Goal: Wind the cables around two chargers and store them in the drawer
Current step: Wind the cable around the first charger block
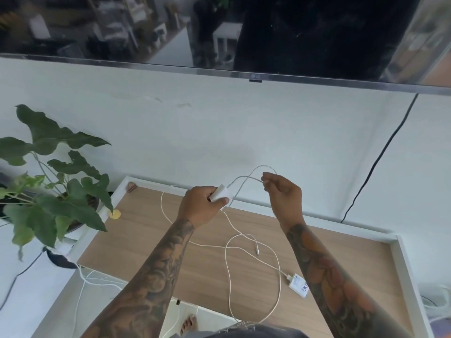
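We note the first charger [219, 195], a white block, held up above the far edge of the cabinet top [151, 230], clear of the surface. Our left hand [201, 206] grips it, fingers curled round the body. Its cable [246, 178] leaves the block on the right side, arcs upward in a loop, and comes back down to our right hand [283, 193], which pinches the cable between thumb and fingertips at about the same height as the charger. From below the left hand more white cable [227, 220] drops to the wood surface; we cannot tell for certain which charger it belongs to.

The second charger [298, 285], white with blue handwriting on its face, lies flat on the wood near the right forearm. Its cable [277, 261] runs in loose, crossing loops across the middle of the top, and a plug end [257, 251] rests between the loops.

The top has a white raised rim [402, 262]. A potted plant [58, 184] stands just beyond the left corner. A television [219, 32] hangs on the wall above, and a black lead [380, 157] runs down the wall on the right. A bare foot [189, 324] shows below the near edge.
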